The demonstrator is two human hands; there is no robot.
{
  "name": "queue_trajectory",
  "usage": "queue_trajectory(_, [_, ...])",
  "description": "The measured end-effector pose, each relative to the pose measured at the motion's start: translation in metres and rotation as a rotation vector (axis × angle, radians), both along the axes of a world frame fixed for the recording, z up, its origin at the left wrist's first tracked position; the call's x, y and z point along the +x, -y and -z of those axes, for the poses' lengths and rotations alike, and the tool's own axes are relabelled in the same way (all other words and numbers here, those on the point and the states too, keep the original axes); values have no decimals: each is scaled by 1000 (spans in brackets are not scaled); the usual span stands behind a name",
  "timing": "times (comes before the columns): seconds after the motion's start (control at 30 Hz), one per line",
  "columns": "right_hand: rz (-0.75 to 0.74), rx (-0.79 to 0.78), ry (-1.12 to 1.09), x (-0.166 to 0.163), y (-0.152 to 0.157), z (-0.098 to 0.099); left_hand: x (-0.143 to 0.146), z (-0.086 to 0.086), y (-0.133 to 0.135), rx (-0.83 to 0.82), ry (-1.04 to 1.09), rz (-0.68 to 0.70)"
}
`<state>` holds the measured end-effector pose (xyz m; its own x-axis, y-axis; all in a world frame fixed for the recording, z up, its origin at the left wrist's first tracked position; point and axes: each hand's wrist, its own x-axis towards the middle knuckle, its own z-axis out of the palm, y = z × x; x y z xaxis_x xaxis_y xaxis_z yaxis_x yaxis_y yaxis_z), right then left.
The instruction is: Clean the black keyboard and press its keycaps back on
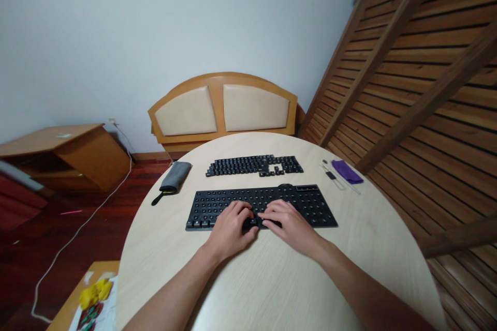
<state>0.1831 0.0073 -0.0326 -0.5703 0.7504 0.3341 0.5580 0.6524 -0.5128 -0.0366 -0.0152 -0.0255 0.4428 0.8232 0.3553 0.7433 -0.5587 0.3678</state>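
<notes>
"So, where's the keyboard [259, 198]?"

"Mid-table, on the round tabletop [155, 248], with loose keycaps [240, 165] lined up nearer the far edge."

"What touches it?"

"The left hand [233, 223] and right hand [285, 221], fingers curled over its near side; I cannot tell whether either grips anything."
</notes>
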Motion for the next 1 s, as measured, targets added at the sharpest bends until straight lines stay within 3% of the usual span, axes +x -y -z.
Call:
queue_trajectory(0.37, [-7, 67, 20, -6, 4, -4, 0, -2, 0, -18, 6, 4])
queue_trajectory(1.0, [33, 37, -1, -7, 2, 0, 7, 5, 2, 21, 49, 33])
